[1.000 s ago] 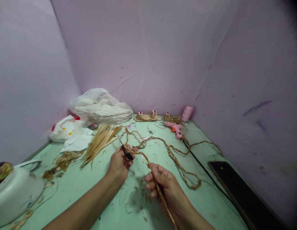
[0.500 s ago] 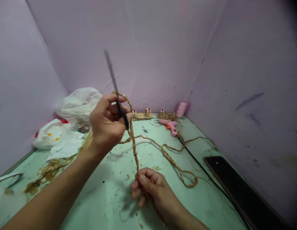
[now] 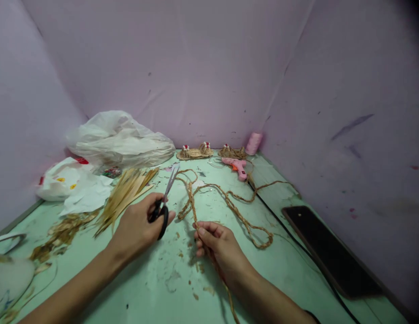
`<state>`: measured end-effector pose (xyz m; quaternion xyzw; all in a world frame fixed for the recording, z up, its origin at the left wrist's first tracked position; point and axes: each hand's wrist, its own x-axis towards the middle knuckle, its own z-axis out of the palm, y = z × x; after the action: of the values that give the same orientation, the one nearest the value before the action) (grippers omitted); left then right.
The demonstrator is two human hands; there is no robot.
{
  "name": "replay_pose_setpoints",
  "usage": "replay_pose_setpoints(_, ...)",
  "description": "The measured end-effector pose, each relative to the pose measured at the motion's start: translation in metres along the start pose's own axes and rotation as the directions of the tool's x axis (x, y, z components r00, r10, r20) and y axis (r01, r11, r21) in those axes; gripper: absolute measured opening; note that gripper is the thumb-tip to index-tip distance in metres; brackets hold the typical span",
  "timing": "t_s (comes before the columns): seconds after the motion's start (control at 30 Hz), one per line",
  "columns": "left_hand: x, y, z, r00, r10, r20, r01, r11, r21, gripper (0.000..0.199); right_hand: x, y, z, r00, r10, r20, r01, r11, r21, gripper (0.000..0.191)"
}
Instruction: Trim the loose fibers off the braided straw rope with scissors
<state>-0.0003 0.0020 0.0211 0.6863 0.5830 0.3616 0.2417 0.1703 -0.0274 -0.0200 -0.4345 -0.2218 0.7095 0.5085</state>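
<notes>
Black-handled scissors (image 3: 164, 216) are in my left hand (image 3: 140, 222), with fingers in the handle loops and the blades pointing up and away. My right hand (image 3: 221, 247) pinches a braided brown cord (image 3: 192, 202) between thumb and fingers. From that pinch one end runs down past my wrist toward the near edge. The rest of the cord lies in loose loops on the pale green table (image 3: 155, 283), stretching off to the right. My left hand is beside the cord, apart from it.
Dry straw strips (image 3: 125, 193) and a white plastic bag (image 3: 118, 139) lie at left. Farther back are woven slipper-like pieces (image 3: 195, 154), a pink glue gun (image 3: 236, 166) and a pink thread spool (image 3: 254, 143). A black phone (image 3: 327, 252) and a black cable (image 3: 287, 231) lie at right.
My left hand has lowered with the scissors and let go of the cord, which has dropped onto the table. My right hand still pinches the cord.
</notes>
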Motion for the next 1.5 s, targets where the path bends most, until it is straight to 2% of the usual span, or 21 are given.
replay_pose_setpoints(0.07,-0.027,-0.007,-0.003,0.991,0.104,0.082,-0.118,0.977,0.180,0.032,-0.002,0.000,0.000,1.000,-0.005,-0.005,0.005,1.000,-0.005,0.028)
replay_pose_setpoints(0.13,-0.044,-0.015,-0.001,0.958,0.205,0.200,-0.263,0.905,0.333,0.038,-0.003,0.001,0.000,0.999,-0.041,-0.004,0.041,0.999,-0.026,0.028)
replay_pose_setpoints(0.2,-0.051,-0.019,0.003,0.921,0.251,0.297,-0.366,0.818,0.443,0.044,-0.005,0.002,0.000,0.996,-0.086,0.006,0.086,0.995,-0.052,0.028)
replay_pose_setpoints(0.3,-0.048,-0.018,0.006,0.898,0.244,0.365,-0.417,0.735,0.534,0.049,-0.007,0.003,-0.001,0.991,-0.130,0.025,0.132,0.986,-0.098,0.031)
replay_pose_setpoints(0.47,-0.038,-0.013,0.007,0.890,0.254,0.378,-0.441,0.692,0.572,0.051,-0.006,0.002,-0.003,0.985,-0.171,0.025,0.173,0.962,-0.209,0.031)
replay_pose_setpoints(0.6,-0.032,-0.013,0.009,0.872,0.254,0.419,-0.470,0.674,0.569,0.054,-0.003,0.003,-0.006,0.988,-0.155,0.021,0.156,0.963,-0.218,0.029)
replay_pose_setpoints(0.7,-0.029,-0.014,0.012,0.855,0.243,0.458,-0.486,0.686,0.542,0.055,-0.002,0.002,-0.006,0.989,-0.145,0.038,0.149,0.964,-0.219,0.025)
replay_pose_setpoints(0.9,-0.028,-0.015,0.014,0.848,0.222,0.482,-0.471,0.733,0.491,0.061,-0.002,0.002,-0.006,0.986,-0.164,0.039,0.169,0.951,-0.259,0.019)
replay_pose_setpoints(1.13,-0.030,-0.009,0.013,0.825,0.169,0.540,-0.481,0.711,0.512,0.060,-0.001,0.004,-0.010,0.980,-0.183,0.073,0.196,0.945,-0.263,0.019)
replay_pose_setpoints(1.37,-0.035,-0.005,0.014,0.825,0.137,0.549,-0.469,0.709,0.527,0.059,-0.002,0.005,-0.012,0.944,-0.313,0.107,0.331,0.899,-0.288,0.017)
replay_pose_setpoints(1.5,-0.034,-0.007,0.014,0.823,0.153,0.548,-0.448,0.768,0.458,0.056,-0.002,0.006,-0.011,0.961,-0.269,0.062,0.276,0.924,-0.263,0.017)
